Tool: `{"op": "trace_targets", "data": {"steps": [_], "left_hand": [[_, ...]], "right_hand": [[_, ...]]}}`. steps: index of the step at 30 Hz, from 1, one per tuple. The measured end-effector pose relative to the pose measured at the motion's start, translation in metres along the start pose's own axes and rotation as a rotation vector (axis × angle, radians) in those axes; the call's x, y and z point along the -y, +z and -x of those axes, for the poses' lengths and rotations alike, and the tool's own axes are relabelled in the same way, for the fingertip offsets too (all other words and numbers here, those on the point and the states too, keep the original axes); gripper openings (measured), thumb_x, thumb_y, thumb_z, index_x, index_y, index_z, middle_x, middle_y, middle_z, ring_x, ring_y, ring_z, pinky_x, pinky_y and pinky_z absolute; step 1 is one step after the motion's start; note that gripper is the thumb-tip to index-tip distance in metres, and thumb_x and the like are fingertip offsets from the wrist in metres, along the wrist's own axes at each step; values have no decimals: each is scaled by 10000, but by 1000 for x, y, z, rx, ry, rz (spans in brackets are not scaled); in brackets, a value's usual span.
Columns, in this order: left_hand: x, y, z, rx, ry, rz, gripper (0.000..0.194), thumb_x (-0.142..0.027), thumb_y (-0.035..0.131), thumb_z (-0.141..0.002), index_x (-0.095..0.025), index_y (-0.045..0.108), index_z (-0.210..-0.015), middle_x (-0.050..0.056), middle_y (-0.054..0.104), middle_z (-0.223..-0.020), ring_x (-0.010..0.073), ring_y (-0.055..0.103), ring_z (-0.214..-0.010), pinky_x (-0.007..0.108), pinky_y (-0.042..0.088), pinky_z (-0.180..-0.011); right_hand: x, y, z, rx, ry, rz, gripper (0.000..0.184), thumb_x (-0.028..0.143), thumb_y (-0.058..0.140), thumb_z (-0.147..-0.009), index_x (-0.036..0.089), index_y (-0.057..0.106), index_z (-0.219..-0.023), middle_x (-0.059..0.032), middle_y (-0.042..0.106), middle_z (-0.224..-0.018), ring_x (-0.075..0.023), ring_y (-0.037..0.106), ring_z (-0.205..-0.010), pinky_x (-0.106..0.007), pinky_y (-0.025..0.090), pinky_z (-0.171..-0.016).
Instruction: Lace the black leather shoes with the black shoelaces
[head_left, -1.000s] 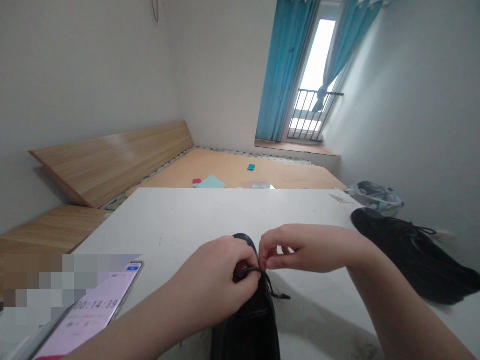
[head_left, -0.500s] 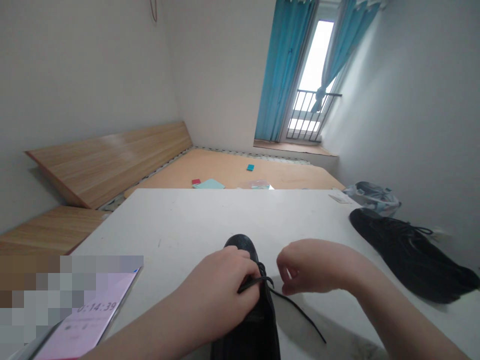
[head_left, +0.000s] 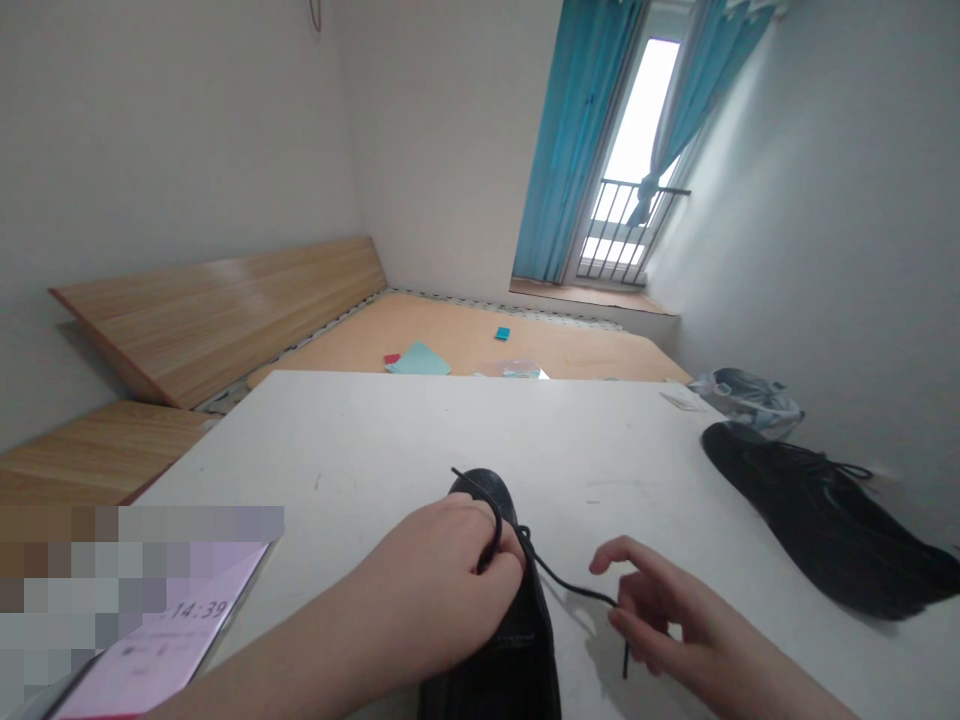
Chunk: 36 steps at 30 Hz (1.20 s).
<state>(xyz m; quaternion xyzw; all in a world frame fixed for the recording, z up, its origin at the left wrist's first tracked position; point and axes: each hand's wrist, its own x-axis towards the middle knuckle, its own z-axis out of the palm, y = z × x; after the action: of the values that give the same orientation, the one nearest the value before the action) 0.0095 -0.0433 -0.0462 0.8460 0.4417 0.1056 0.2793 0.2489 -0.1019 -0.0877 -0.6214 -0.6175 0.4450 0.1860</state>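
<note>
A black lace-up shoe (head_left: pixel 491 650) stands on the white table (head_left: pixel 375 440) right in front of me, toe pointing away. My left hand (head_left: pixel 442 590) lies over its top, fingers closed on a loop of the black shoelace (head_left: pixel 559 582). The lace's other end runs right across the table to my right hand (head_left: pixel 667 615), which pinches it between thumb and fingers near the tip, low over the tabletop.
A second black shoe (head_left: pixel 817 510) lies at the table's right side, with a crumpled plastic bag (head_left: pixel 746 395) behind it. A phone showing a timer (head_left: pixel 161 640) lies at the front left. Beyond the table are a bare wooden bed frame (head_left: pixel 480 340) and a balcony door with blue curtains (head_left: pixel 577 150).
My right hand has dropped down and to the right, drawing the lace end out sideways. My left hand stays on the shoe; a lace loop now sticks up over the toe.
</note>
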Motion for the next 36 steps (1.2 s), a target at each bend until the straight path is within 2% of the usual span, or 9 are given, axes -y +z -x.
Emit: {"op": "trace_targets", "data": {"steps": [3, 7, 11, 15, 19, 24, 27, 32, 36], "left_hand": [[1, 2, -4, 27, 20, 29, 229, -196, 490, -744, -217, 716, -778, 30, 711, -817, 201, 626, -799, 289, 448, -727], [2, 2, -7, 46, 58, 44, 228, -232, 512, -757, -215, 731, -819, 22, 702, -774, 182, 610, -713, 273, 410, -639], [3, 0, -7, 43, 73, 48, 362, -270, 359, -904, -206, 691, -777, 25, 687, -795, 189, 601, -772, 292, 413, -698], [3, -3, -3, 81, 127, -48, 415, -164, 259, -901, -190, 671, -950, 44, 645, -843, 193, 572, -799, 294, 415, -721], [2, -4, -3, 96, 96, -26, 395, -173, 289, -888, -186, 674, -973, 46, 644, -837, 198, 572, -780, 295, 416, -707], [1, 2, -7, 32, 28, 46, 267, -265, 436, -848, -204, 663, -721, 16, 658, -747, 185, 581, -720, 282, 383, -639], [3, 5, -9, 46, 70, 17, 207, -265, 498, -808, -193, 634, -669, 7, 633, -685, 169, 557, -669, 275, 339, -591], [4, 4, -8, 47, 77, 49, 309, -295, 428, -893, -189, 630, -684, 20, 666, -756, 179, 572, -748, 288, 363, -666], [3, 4, -8, 73, 74, 21, 188, -275, 521, -805, -190, 601, -657, -11, 595, -663, 155, 526, -653, 269, 318, -580]], "right_hand": [[5, -3, 0, 41, -30, -376, 278, 431, 557, -860, 162, 630, -870, -37, 664, -669, -155, 602, -646, -267, 421, -624], [14, 2, -2, 157, -16, -619, 346, 439, 643, -843, 166, 652, -1055, -115, 737, -1017, -198, 675, -912, -296, 465, -735], [14, 12, -11, 158, -76, -445, 400, 543, 669, -792, 150, 648, -864, -109, 748, -873, -199, 675, -792, -294, 458, -672], [19, 16, -14, 69, -159, -117, 469, 556, 412, -933, 171, 576, -722, -51, 637, -678, -183, 592, -676, -312, 441, -653], [31, 17, -6, 7, -327, 191, 337, 346, 310, -1004, 193, 515, -784, -41, 555, -833, -179, 541, -800, -321, 448, -751], [43, 17, -7, 26, -431, 455, 245, 193, 371, -976, 190, 522, -783, -51, 545, -901, -192, 523, -870, -319, 433, -747], [46, 13, -10, 24, -481, 569, 215, 163, 417, -958, 193, 539, -784, -38, 549, -872, -187, 520, -833, -300, 407, -687], [50, 7, -10, 15, -558, 661, 191, 158, 437, -955, 198, 563, -816, -32, 574, -860, -183, 518, -802, -291, 376, -648], [45, 8, -19, 1, -585, 651, 239, 226, 438, -977, 186, 594, -801, -44, 598, -838, -181, 535, -778, -285, 372, -638]]}}
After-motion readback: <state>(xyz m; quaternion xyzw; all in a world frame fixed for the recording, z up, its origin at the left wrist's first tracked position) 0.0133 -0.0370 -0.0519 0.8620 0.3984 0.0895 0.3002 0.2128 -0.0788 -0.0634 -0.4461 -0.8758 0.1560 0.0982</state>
